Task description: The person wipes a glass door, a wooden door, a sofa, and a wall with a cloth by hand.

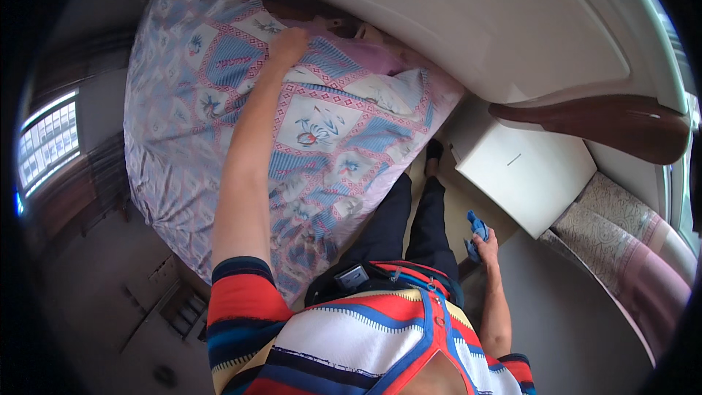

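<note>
My left hand (289, 46) reaches far forward over the bed, at the upper edge of a quilt or bed cover (321, 126) with a pink, blue and white patchwork print. It is blurred, and whether its fingers grip the fabric cannot be told. Wrinkles and a raised fold run across the cover just below it. Pink bedding (378, 58) shows past the cover's edge. Low at my right side, away from the bed, my right hand (486, 246) holds a crumpled blue cloth (477, 225), which sticks out above and below the fingers.
A pale headboard (493, 27) with a dark wooden trim (603, 120) spans the top. A white bedside cabinet (526, 170) stands to the right of my legs, near a patterned curtain (620, 230). At far left are a barred window (49, 142) and a dark wooden chair or stool (184, 307).
</note>
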Motion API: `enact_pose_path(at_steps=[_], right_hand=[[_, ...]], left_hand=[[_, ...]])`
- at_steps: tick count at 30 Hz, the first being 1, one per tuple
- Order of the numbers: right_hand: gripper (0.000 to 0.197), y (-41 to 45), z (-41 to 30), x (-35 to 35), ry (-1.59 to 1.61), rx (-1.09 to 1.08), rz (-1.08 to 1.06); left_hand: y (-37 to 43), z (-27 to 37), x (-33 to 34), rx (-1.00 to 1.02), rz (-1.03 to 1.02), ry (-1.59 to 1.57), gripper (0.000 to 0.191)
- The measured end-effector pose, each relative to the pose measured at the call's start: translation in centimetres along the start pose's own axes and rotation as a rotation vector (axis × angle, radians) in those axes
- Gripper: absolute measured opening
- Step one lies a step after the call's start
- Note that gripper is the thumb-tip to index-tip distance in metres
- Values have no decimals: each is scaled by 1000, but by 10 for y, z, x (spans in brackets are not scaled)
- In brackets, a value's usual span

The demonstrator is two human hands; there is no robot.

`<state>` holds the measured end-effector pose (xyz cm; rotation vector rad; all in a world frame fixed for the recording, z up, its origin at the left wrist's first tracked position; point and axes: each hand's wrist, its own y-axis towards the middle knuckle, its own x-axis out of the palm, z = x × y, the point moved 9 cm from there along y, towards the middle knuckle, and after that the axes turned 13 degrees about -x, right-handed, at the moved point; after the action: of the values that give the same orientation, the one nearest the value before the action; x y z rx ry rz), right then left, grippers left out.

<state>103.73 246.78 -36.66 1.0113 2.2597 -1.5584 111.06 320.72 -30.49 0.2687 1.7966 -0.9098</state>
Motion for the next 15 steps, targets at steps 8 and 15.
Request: enact_pose_path(at_steps=[8, 15], right_hand=[[47, 6, -46, -5, 191, -144, 58], [50, 4, -21, -35, 169, -40, 153]], left_hand=[[42, -80, 34, 165, 134, 90, 30], [100, -23, -31, 231, 692, -72, 22]])
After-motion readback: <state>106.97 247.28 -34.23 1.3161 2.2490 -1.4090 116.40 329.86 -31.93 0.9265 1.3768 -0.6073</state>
